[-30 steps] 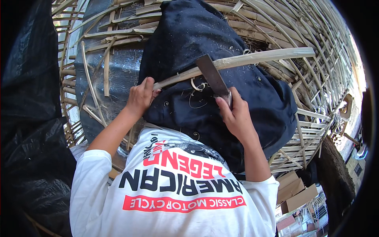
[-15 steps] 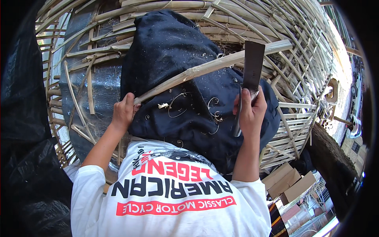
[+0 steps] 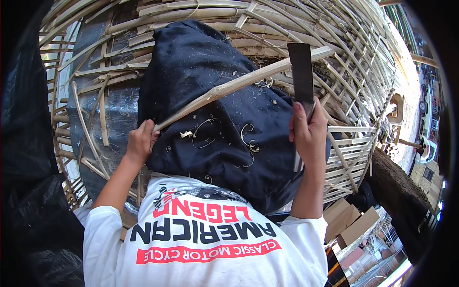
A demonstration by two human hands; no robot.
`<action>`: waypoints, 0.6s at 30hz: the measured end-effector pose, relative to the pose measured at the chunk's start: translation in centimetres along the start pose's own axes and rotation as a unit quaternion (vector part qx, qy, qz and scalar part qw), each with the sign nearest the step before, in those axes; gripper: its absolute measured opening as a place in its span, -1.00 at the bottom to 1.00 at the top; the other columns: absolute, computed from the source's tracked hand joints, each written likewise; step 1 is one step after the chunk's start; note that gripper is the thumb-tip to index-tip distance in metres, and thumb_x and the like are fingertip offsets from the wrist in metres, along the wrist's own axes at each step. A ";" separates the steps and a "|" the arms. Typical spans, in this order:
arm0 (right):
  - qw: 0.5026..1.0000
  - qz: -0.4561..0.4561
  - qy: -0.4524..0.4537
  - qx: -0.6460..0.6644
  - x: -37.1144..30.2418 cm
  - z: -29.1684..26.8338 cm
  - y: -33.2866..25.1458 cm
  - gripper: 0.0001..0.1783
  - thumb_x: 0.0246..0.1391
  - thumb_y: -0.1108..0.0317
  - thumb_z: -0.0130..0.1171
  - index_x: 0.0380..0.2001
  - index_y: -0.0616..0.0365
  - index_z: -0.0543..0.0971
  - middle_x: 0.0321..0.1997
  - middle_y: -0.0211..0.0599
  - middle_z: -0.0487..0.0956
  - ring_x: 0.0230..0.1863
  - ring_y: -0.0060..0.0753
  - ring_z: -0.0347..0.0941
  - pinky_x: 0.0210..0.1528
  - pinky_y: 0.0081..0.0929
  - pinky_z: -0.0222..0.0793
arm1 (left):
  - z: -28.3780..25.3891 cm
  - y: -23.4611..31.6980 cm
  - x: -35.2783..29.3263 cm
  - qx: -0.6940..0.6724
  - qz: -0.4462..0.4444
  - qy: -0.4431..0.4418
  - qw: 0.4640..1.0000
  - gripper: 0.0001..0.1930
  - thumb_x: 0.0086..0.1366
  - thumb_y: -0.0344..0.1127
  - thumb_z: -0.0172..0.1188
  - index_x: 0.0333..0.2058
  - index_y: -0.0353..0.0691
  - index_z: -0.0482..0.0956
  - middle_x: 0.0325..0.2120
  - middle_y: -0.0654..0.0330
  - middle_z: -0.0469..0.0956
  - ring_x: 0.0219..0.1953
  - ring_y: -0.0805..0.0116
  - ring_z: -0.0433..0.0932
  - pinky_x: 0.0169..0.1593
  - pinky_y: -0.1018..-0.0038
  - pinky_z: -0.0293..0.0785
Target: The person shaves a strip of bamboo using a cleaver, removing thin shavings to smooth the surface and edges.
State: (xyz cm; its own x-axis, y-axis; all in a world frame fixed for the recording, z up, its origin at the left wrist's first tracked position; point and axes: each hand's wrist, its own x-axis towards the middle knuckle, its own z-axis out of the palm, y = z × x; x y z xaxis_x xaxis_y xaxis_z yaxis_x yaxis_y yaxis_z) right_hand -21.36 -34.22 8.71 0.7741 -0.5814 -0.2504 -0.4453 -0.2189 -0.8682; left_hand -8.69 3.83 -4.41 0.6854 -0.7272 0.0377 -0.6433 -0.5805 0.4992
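My left hand [image 3: 142, 139] is closed around the near end of a long split bamboo strip [image 3: 228, 88], which slants up to the right across my lap. In my right hand [image 3: 307, 128] is a broad dark knife [image 3: 301, 71], its fingers wrapped round the metal handle. The blade points away from me, square-ended, and crosses in front of the strip near its far end; whether the two touch I cannot tell. Under both lies a black cloth [image 3: 201, 95] over my legs, dotted with thin curled shavings [image 3: 249, 139].
Woven bamboo slats [image 3: 191, 14] curve round the far side and the right. Loose bamboo strips [image 3: 86, 119] lie on a dark sheet at the left, beside hanging black plastic [image 3: 28, 143]. A cardboard box [image 3: 356, 225] and a dark log [image 3: 399, 182] are at the lower right.
Both hands keep their holds. The blade has shifted slightly left and up, and the strip sits a little further left in view. The whole view has also moved a little.
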 end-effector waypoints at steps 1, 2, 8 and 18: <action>1.000 -0.005 0.002 -0.007 0.1 -0.7 0.1 -0.72 0.29 0.15 0.12 -0.26 0.19 0.46 -0.69 -0.52 0.39 -0.70 -0.71 0.28 -0.64 -0.67 0.16 | 0.0 0.0 0.1 0.001 0.001 -0.003 1.000 -0.78 0.38 -0.22 0.04 -0.25 -0.26 0.33 -0.46 -0.05 0.45 -0.48 -0.21 0.52 -0.49 0.06 0.42; 1.000 0.001 0.017 0.001 0.4 -1.1 0.0 -0.73 0.30 0.17 0.11 -0.27 0.19 0.46 -0.70 -0.52 0.38 -0.71 -0.72 0.27 -0.64 -0.68 0.17 | 0.2 -0.1 0.2 0.002 0.001 -0.006 1.000 -0.78 0.38 -0.21 0.04 -0.25 -0.26 0.33 -0.46 -0.05 0.46 -0.47 -0.21 0.52 -0.48 0.07 0.42; 1.000 -0.024 -0.013 -0.006 0.2 3.1 2.1 -0.75 0.28 0.24 0.12 -0.27 0.23 0.44 -0.66 -0.39 0.44 -0.66 -0.61 0.30 -0.56 -0.55 0.24 | -0.2 0.1 0.2 0.006 -0.004 -0.002 1.000 -0.80 0.38 -0.22 0.04 -0.26 -0.25 0.35 -0.45 -0.03 0.46 -0.48 -0.19 0.52 -0.48 0.07 0.43; 0.991 -0.022 -0.127 -0.044 -0.1 4.4 1.5 -0.67 0.24 0.22 0.16 -0.27 0.33 0.39 -0.60 -0.03 0.51 -0.60 -0.09 0.42 -0.48 -0.33 0.30 | -0.2 -0.2 0.1 0.011 0.000 -0.004 1.000 -0.79 0.38 -0.21 0.05 -0.26 -0.24 0.36 -0.46 -0.02 0.46 -0.50 -0.16 0.52 -0.50 0.09 0.43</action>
State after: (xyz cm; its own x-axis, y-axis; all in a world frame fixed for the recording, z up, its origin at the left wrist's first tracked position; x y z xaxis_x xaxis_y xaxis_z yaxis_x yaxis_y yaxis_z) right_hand -20.14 -31.03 5.53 0.8772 -0.3554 -0.3229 -0.4373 -0.3137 -0.8428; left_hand -8.43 3.94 -4.29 0.6828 -0.7299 0.0309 -0.6510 -0.5887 0.4793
